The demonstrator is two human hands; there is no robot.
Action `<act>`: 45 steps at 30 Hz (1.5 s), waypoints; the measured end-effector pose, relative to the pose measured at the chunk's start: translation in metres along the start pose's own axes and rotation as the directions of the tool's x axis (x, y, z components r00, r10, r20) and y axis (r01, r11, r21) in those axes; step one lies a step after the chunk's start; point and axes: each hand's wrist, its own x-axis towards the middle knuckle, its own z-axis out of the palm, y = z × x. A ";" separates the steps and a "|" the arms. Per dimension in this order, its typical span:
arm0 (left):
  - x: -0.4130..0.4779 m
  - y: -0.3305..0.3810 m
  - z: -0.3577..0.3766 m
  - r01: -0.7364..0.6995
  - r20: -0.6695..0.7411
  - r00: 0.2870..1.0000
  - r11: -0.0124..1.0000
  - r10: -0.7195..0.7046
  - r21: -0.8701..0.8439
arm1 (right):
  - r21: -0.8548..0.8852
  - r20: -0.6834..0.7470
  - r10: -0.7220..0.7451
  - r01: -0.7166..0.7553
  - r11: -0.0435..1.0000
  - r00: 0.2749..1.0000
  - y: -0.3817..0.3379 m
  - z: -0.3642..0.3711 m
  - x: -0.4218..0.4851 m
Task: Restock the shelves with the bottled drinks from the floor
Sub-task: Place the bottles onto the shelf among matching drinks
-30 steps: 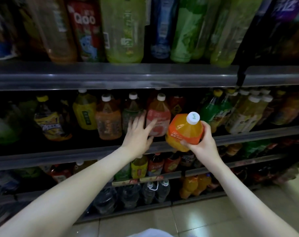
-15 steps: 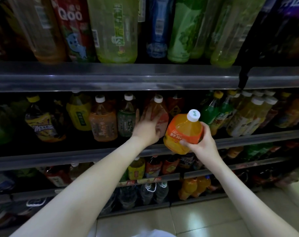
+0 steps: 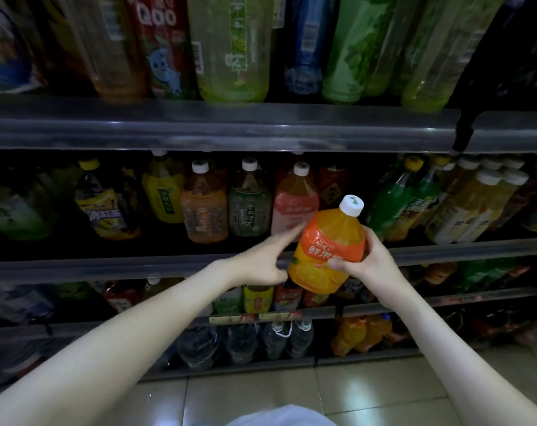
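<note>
Bottle in hand: the orange juice bottle [image 3: 328, 247] sits in front of the middle shelf [image 3: 107, 267], its lower half overlapping the shelf's front rail from where I stand.
Right grip: the right hand [image 3: 368, 262] is closed round the bottle's label band and lower body, thumb across the front, fingers behind.
Left grip: the left hand [image 3: 261, 262] holds nothing; its forefinger is stretched up and right toward the pink-labelled bottle [image 3: 294, 204], the other fingers curled. Whether the fingertip touches that bottle I cannot tell.
Long axis: near upright, white cap [image 3: 351, 205] tilted a little to the right and toward the shelf.
Way to go: the shelf row lies beyond and slightly above the bottle's base, so I judge it must rise over the rail and go forward.
Likely slot: the dark gap just right of the pink-labelled bottle, before the green bottles [image 3: 396, 204]; how deep it runs is hidden.
Nearer hand: the right, already carrying; the left is just beside the gap.
In the way: the rail, the shelf above [image 3: 230, 127] close over the caps, and tight neighbours either side.
Risk: a nudge could topple the front row.
</note>
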 end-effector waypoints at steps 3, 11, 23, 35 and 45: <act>-0.020 0.000 0.004 0.052 0.071 0.997 0.968 -0.035 -0.244 | 0.032 0.084 0.004 -0.007 0.999 0.996 -0.004 0.015 -0.002; -0.062 -0.015 0.002 0.146 -0.150 0.968 0.937 -0.201 -0.316 | -0.098 0.316 0.024 0.008 0.995 0.948 -0.023 0.064 -0.015; -0.110 -0.065 0.073 0.297 -0.005 0.955 0.951 -0.298 -0.085 | -0.321 -0.052 0.132 -0.142 0.937 0.990 0.003 0.122 -0.065; -0.023 -0.129 0.168 0.273 -0.057 0.962 0.948 -0.267 0.162 | -0.127 -0.274 0.208 -0.249 0.960 0.939 0.127 0.104 -0.051; 0.092 -0.167 0.219 0.295 -0.448 0.885 0.893 -0.123 0.338 | -0.046 -0.412 0.211 -0.252 0.967 0.887 0.227 0.078 -0.005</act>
